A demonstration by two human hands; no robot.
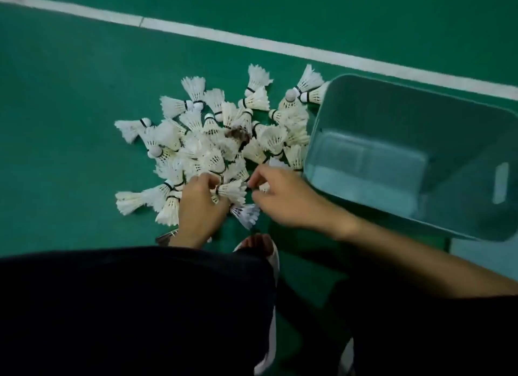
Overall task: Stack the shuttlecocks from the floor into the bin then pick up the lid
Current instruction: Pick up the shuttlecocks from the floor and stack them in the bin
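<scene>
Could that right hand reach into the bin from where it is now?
Probably yes. The bin stands open close beside the right hand, nothing shows inside it, and only floor and a few low shuttlecocks lie between them.

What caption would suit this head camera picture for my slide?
Left hand grips a shuttlecock from the pile on the green floor; right hand reaches in beside the bin.
</scene>
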